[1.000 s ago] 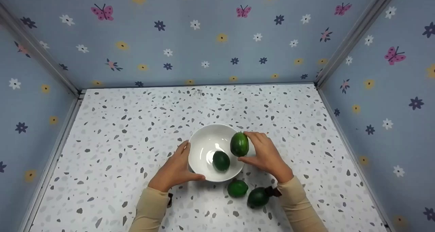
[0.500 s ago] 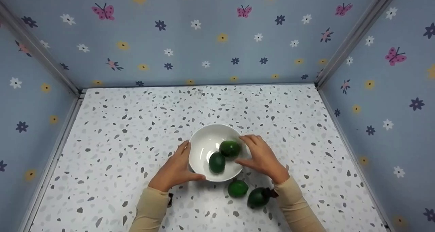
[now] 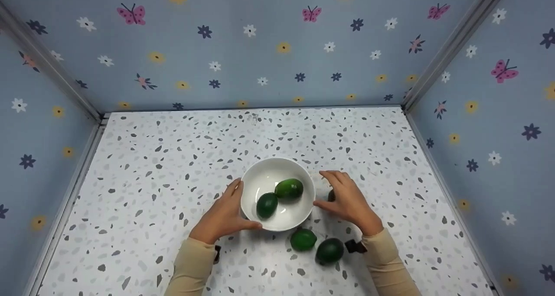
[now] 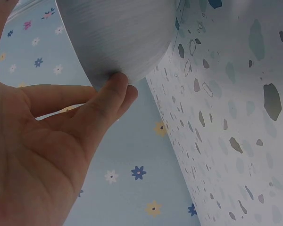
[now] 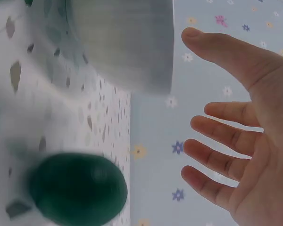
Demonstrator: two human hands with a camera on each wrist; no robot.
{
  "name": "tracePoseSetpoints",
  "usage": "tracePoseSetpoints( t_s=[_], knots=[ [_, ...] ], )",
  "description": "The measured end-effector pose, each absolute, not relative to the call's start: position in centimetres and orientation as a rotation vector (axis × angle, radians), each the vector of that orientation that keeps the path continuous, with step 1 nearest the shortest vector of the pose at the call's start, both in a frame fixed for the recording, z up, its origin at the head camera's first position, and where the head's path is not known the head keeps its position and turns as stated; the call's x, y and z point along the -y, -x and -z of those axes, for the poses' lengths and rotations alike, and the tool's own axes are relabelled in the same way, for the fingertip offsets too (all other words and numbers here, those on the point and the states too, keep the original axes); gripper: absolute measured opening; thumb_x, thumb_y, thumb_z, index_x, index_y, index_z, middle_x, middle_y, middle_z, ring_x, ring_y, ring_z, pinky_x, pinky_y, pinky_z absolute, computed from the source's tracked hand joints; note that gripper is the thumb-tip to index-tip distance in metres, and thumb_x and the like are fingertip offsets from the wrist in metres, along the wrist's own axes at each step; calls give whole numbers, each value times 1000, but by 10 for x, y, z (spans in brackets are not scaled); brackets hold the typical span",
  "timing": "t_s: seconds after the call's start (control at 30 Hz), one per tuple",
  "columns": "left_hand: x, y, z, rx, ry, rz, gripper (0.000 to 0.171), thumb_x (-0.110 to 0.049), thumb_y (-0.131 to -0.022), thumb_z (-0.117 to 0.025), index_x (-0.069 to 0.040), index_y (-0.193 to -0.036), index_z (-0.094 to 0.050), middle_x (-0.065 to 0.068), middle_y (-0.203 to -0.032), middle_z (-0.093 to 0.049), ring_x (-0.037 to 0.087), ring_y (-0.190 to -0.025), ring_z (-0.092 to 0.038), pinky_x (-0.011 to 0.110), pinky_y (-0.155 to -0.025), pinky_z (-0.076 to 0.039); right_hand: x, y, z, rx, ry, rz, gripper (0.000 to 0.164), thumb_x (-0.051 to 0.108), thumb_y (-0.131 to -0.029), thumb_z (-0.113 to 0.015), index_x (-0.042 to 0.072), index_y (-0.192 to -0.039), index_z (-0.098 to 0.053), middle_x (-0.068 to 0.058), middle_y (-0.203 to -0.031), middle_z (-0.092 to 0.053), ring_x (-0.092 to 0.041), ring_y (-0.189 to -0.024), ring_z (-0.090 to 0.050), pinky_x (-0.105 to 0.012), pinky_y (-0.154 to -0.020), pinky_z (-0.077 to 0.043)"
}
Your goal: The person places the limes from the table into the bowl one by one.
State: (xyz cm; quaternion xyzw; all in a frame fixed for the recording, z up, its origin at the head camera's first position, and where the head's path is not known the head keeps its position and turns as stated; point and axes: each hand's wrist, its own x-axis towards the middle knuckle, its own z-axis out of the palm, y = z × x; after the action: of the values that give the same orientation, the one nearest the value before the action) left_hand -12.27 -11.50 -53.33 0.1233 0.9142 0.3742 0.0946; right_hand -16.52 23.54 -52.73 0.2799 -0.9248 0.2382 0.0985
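Because the bowl (image 3: 262, 177) could slide, the left hand (image 3: 223, 216) seems to steady it, pinching its side between thumb and fingers. Just beside it, the right hand (image 3: 347, 200) is bare, fingers spread. Inside, a dark fruit (image 3: 267, 205) touches a bright fruit (image 3: 289, 188), perhaps gathered by the curve; three others (image 3: 303, 240) rest on the bench (image 3: 173, 157).

Bowl (image 3: 265, 175): smooth, glossy interior; duller outer wall. Green fruits (image 3: 289, 188): smooth skin, light sheen. Sleeves (image 3: 190, 261): matt cloth. Tabletop (image 3: 173, 157): smooth. Corner rails (image 3: 455, 44): metal look.
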Motion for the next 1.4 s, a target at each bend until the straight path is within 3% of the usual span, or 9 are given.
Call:
tracePoseSetpoints(
  t_s=[0.33, 0.63, 1.0, 1.4],
  knots=[
    [117, 124, 533, -2705, -353, -1103, 136, -51, -57, -95, -5, -160, -19, 20, -162, -18, 43, -142, -31, 55, -112, -33, -270, 160, 531, 2835, -685, -781, 84, 39, -76, -88, 2, -143, -52, -18, -137, -54, -36, -126, -50, -53, -105, -42],
    [117, 123, 535, -2678, -336, -1120, 135, -48, -57, -96, -10, -161, -17, 18, -164, -15, 43, -142, -29, 56, -113, -30, -292, 152, 551, 2997, -591, -855, 91, 38, -77, -87, 3, -149, -45, -19, -148, -46, -38, -135, -41, -57, -109, -37],
    [116, 122, 535, -2685, -337, -1114, 137, -55, -56, -94, -8, -160, -18, 18, -163, -17, 42, -143, -29, 55, -112, -32, -305, 152, 577, 3073, -636, -985, 99, 30, -75, -90, 4, -154, -37, -15, -150, -44, -36, -136, -39, -56, -111, -34],
    [116, 122, 536, -2694, -346, -1119, 136, -53, -58, -94, -8, -161, -18, 16, -164, -15, 40, -144, -28, 53, -114, -31, -305, 153, 583, 3054, -620, -1064, 92, 26, -76, -89, 5, -152, -42, -17, -145, -49, -38, -132, -44, -57, -108, -38]
  ],
)
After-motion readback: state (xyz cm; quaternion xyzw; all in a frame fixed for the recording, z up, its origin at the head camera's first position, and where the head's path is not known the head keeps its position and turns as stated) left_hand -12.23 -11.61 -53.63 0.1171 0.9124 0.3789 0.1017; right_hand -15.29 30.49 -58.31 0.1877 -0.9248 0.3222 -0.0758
